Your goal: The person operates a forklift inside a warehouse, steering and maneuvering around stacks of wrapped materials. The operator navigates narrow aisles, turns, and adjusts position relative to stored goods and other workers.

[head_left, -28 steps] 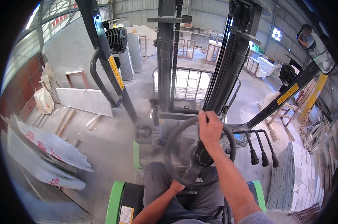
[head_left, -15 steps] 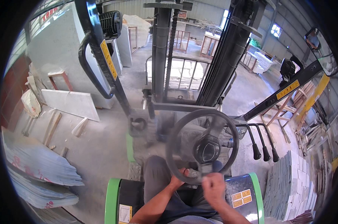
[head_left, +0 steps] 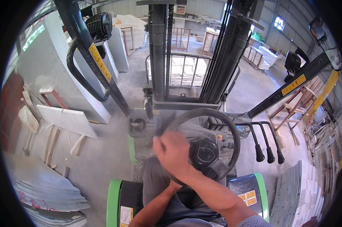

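I sit on a forklift seat behind a black steering wheel (head_left: 231,130). My right hand (head_left: 174,152) is blurred with motion and grips the wheel's left rim, its forearm crossing in from the lower right. My left forearm (head_left: 154,207) rises from the lower edge toward the wheel's underside. Its hand is hidden beneath my right forearm, so I cannot tell what it holds.
Three black control levers (head_left: 267,151) stand right of the wheel. The mast (head_left: 165,56) rises straight ahead. Stone slabs (head_left: 67,119) lean at the left, flat sheets (head_left: 46,193) are stacked at lower left, and tiles (head_left: 297,196) at lower right. Wooden frames (head_left: 292,106) stand at the right.
My right hand has swept around the wheel from its top, past the bottom, to the left side. The surroundings have shifted in view as the forklift and my head moved.
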`<act>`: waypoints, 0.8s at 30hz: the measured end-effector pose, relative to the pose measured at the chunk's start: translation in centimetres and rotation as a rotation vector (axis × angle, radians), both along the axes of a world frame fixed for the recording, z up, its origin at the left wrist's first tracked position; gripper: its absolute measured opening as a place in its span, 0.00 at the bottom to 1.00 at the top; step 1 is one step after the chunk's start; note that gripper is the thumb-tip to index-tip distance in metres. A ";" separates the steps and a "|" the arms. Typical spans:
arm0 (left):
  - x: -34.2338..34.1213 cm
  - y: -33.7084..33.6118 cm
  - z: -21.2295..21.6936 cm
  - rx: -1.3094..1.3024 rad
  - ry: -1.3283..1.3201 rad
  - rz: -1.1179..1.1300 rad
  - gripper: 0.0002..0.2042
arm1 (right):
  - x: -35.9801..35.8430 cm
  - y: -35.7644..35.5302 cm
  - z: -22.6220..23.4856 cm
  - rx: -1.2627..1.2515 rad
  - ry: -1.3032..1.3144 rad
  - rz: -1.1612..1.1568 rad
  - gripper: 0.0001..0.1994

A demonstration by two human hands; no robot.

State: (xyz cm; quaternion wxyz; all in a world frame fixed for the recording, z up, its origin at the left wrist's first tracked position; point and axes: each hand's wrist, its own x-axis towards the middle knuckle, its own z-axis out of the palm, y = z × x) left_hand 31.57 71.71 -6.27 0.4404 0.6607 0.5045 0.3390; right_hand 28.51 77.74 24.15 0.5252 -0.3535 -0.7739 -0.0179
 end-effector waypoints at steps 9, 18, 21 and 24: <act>-2.4 8.5 -0.1 -0.022 -0.090 0.026 0.17 | 1.3 1.8 -3.9 -0.160 -0.115 0.105 0.11; -4.6 20.6 2.4 -0.388 -0.542 0.289 0.17 | 10.7 9.2 -5.8 -0.274 -0.107 0.072 0.06; -5.8 24.3 3.7 -0.288 -0.698 0.389 0.19 | 12.1 11.9 -5.9 -0.253 -0.062 -0.018 0.05; -8.6 29.2 4.9 -0.126 -0.618 0.365 0.21 | 12.9 15.3 -6.0 -0.278 -0.042 -0.107 0.06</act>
